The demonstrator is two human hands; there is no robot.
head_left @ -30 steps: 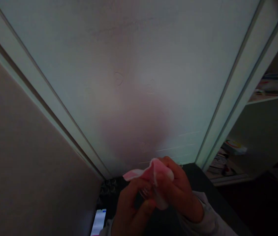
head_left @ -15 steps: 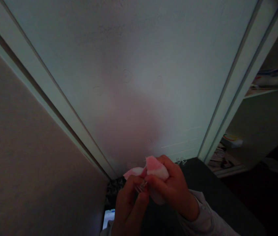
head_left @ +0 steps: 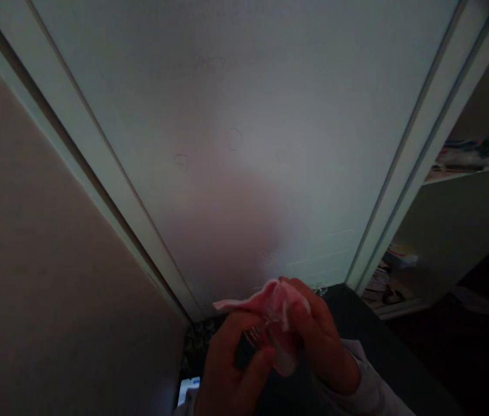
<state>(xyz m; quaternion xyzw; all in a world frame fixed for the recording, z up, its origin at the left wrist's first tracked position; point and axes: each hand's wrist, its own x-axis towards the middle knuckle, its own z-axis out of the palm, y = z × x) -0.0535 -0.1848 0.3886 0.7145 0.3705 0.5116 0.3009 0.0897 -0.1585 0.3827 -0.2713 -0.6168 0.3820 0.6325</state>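
My right hand (head_left: 320,335) is closed on a soft pink cloth (head_left: 276,297) with paler edges. One end of the cloth sticks out to the left over my left hand's fingers, and another part hangs below my right thumb. My left hand (head_left: 233,352) pinches a small shiny metal thing (head_left: 253,335) with several thin curved lines, right against the cloth. Its exact kind is too dark and blurred to make out, and the fingers and cloth hide part of it.
A dark surface (head_left: 369,346) lies under my hands, with a lit phone (head_left: 189,390) at lower left. Beyond stands a pale panel (head_left: 296,144) with faint scribbles. Small shiny pieces (head_left: 320,290) rest at its foot. Shelves with things (head_left: 465,156) are at right.
My right hand has shifted slightly right and turned the cloth, which now spreads out more between the hands. The left hand's thumb and forefinger are a little farther apart. The view has tilted slightly.
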